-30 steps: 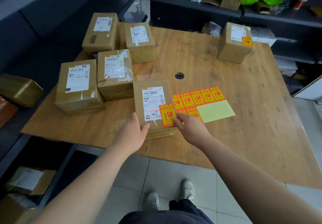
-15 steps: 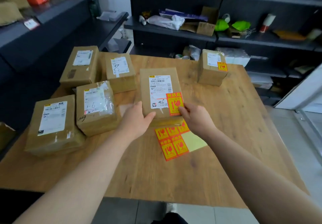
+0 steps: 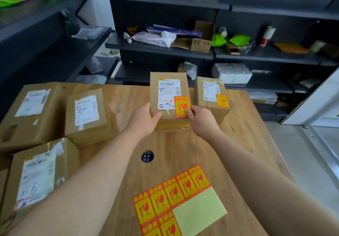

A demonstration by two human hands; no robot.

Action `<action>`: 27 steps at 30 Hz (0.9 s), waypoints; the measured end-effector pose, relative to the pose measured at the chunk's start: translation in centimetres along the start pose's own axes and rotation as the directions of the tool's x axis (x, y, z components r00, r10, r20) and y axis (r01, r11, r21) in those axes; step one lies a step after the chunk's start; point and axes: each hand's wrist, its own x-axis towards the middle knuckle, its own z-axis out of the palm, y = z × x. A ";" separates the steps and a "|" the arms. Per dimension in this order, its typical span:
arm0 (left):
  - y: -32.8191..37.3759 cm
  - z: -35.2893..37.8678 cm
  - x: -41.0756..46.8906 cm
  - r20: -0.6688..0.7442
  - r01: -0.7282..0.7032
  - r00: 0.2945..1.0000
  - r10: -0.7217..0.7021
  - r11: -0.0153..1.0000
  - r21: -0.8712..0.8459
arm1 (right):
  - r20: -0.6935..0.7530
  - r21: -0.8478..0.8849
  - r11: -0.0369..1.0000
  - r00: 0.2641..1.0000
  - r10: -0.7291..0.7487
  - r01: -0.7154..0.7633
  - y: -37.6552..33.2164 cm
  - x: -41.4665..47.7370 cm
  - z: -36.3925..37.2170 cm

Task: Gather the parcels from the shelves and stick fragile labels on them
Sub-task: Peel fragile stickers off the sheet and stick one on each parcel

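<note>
A brown parcel (image 3: 167, 89) with a white address label and a red-and-yellow fragile label (image 3: 182, 105) is held above the far part of the wooden table (image 3: 238, 144). My left hand (image 3: 145, 121) grips its near left corner, thumb on top. My right hand (image 3: 200, 121) grips its near right corner, thumb on the fragile label. Just right of it stands a second labelled parcel (image 3: 211, 96). The sheet of fragile labels (image 3: 172, 201) lies near the front edge, partly peeled to bare yellow backing.
Three parcels without fragile labels sit on the table's left: one at the back left (image 3: 31, 114), one beside it (image 3: 88, 114), one at the front left (image 3: 40, 180). A cable hole (image 3: 147, 156) is in the tabletop. Dark shelves (image 3: 159, 49) with clutter stand behind.
Both hands have carried the labelled parcel away from the front edge to the far side, next to the other labelled parcel. The view has tilted up towards the shelves.
</note>
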 end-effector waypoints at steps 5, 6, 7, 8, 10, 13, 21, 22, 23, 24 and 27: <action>-1.2 1.9 6.7 0.059 0.024 0.998 -0.023 1.000 -0.018 | 0.020 0.046 0.996 0.996 0.082 -0.083 1.5 5.6 1.8; -1.6 2.3 7.9 0.074 0.025 0.997 -0.024 1.000 -0.014 | 0.024 0.053 0.993 0.995 0.100 -0.101 1.8 6.6 2.2; -1.8 2.7 9.0 0.088 0.022 0.996 -0.021 1.000 -0.004 | 0.025 0.059 0.991 0.993 0.119 -0.120 2.2 7.4 2.7; -2.1 3.2 10.1 0.103 0.017 0.995 -0.017 1.000 0.006 | 0.025 0.061 0.988 0.990 0.138 -0.140 2.6 8.2 3.1; -2.7 4.1 11.8 0.133 0.012 0.991 -0.014 1.000 0.020 | 0.021 0.049 0.983 0.984 0.176 -0.176 3.3 9.6 3.9; -3.6 5.3 13.9 0.166 0.010 0.986 -0.016 0.999 0.035 | 0.011 0.019 0.976 0.976 0.217 -0.217 4.0 11.2 4.9; -4.4 6.5 15.8 0.182 -0.020 0.983 0.003 0.996 0.090 | 0.001 -0.005 0.963 0.963 0.270 -0.270 4.6 12.6 6.4; -4.4 6.5 15.8 0.183 -0.022 0.983 0.003 0.995 0.102 | 0.000 -0.013 0.963 0.963 0.269 -0.269 4.6 12.6 6.4; -4.4 6.6 15.7 0.185 -0.025 0.983 0.004 0.993 0.114 | 0.000 -0.017 0.963 0.963 0.270 -0.270 4.6 12.6 6.4; -4.4 6.6 15.6 0.186 -0.026 0.983 0.003 0.992 0.124 | 0.001 -0.020 0.962 0.962 0.273 -0.273 4.5 12.5 6.5; -4.2 6.3 15.4 0.181 -0.043 0.983 0.014 0.987 0.156 | -0.027 -0.034 0.962 0.962 0.270 -0.271 4.1 12.4 6.4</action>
